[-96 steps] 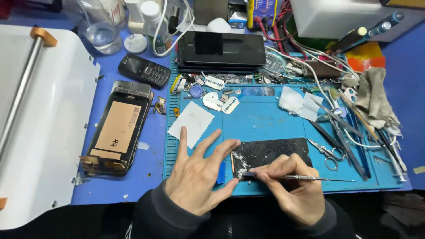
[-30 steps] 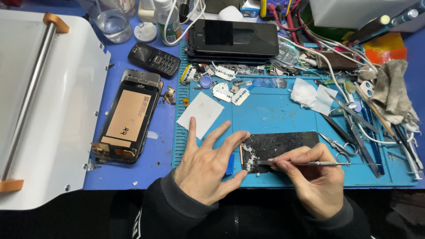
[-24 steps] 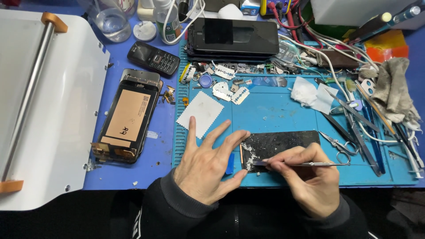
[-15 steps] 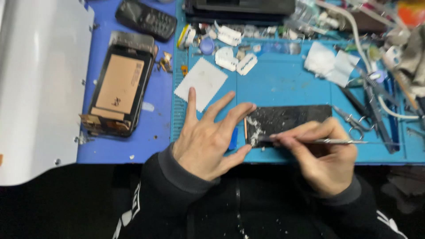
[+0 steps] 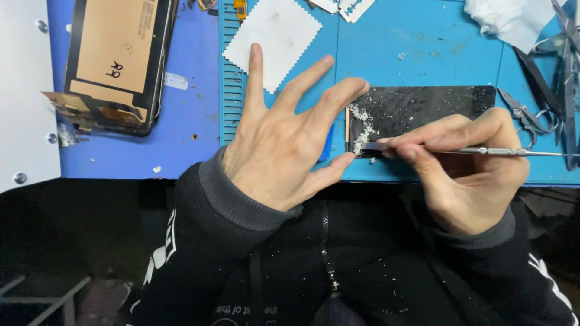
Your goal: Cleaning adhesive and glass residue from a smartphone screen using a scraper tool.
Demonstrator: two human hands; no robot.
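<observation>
Scraping step in hand, judging by the pose: right hand [image 5: 468, 172] pinched shut, thumb and forefinger together on a slim metal scraping tool [image 5: 483, 151], tip laid against the near left corner of a black phone screen panel [image 5: 423, 108]. Just ahead of that tip, a heap of whitish crumbs [image 5: 362, 130], probably old adhesive or glass, piled along the panel's left edge. Left hand [image 5: 284, 139] spread flat and open, gripping nothing, fingertips [image 5: 356, 90] pressed on the panel's left end to pin it to the blue work mat [image 5: 423, 42]. Panel itself lying flat directly beyond the pinch, long side running rightward from it, glossy black, speckled with pale dust, left margin rough and cluttered. Next move likely calls for a shallow tool angle, light steady strokes along the edge, firm hold-down from the spread hand so nothing slides. Beyond the left fingertips, a white cloth square [image 5: 278, 36]; far to the left of both hands, an opened phone body with tan backing [image 5: 115, 60]; right of the tool's tail, small scissors [image 5: 522, 115].
</observation>
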